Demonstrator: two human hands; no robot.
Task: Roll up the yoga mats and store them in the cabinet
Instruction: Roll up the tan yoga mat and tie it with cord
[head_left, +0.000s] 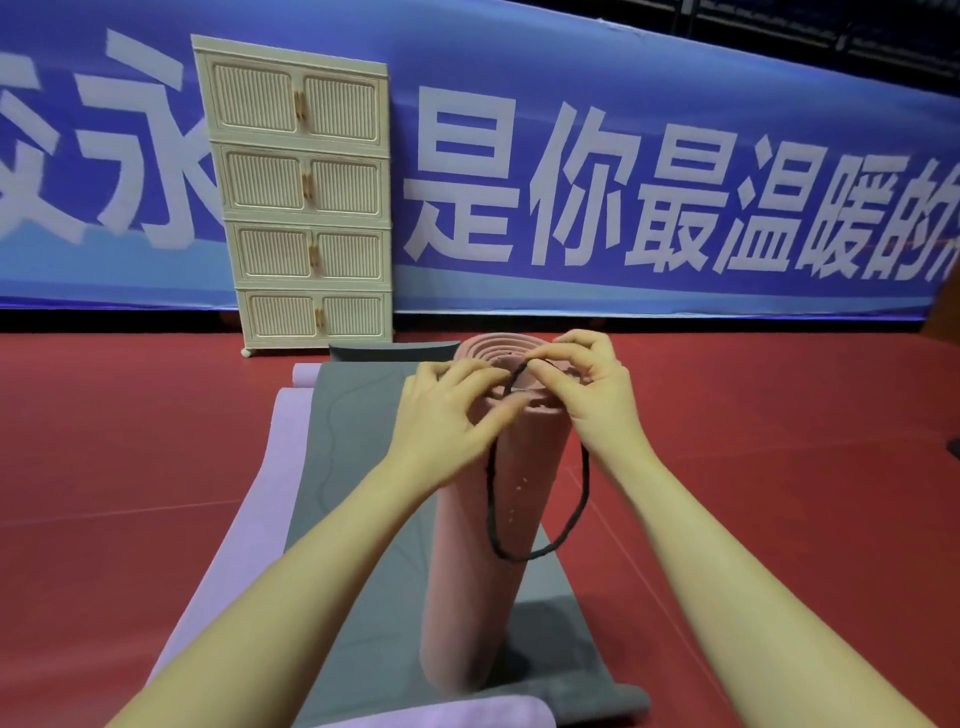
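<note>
Head view: the pink rolled mat (483, 545) stands upright on the grey mat (358, 467), near its front edge. Left hand (447, 415) and right hand (592, 395) both pinch a black cord (540, 551) at its top; a slip could unroll it. The cabinet (306, 208) stands beyond, doors closed.

The purple mat (244, 499) lies mostly hidden under the grey mat (358, 441). The banner (623, 182) lettering runs off both side edges. The cord (540, 551) perhaps passes behind the fingers (571, 358).

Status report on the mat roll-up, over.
Both hands pinch black cord atop upright pink mat roll. Grey mat unrolled. Cabinet doors closed.
</note>
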